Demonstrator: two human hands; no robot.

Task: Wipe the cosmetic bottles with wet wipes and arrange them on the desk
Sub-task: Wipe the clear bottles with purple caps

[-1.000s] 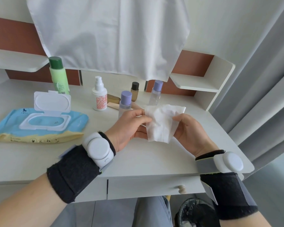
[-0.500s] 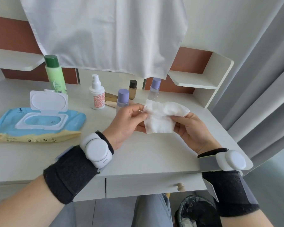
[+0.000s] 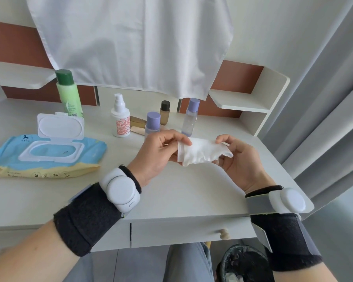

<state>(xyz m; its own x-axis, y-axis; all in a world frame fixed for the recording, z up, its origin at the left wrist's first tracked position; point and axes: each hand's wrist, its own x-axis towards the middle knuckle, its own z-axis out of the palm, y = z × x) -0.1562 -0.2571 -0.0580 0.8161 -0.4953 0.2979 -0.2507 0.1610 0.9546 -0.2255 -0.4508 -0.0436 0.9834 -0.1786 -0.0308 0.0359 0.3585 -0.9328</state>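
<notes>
Cosmetic bottles [image 3: 120, 121] stand at the far middle of the desk [image 3: 192, 192], none in hand yet. I hold the wet wipe [image 3: 202, 152] stretched just above the desk, nearer than them: my left hand [image 3: 159, 153] pinches its left edge, my right hand [image 3: 238, 159] pinches the right. Risk, as I judge it: the limp sheet slips from one pinch, or my left knuckles topple the short purple-capped bottle [image 3: 152, 124] just behind them.
</notes>
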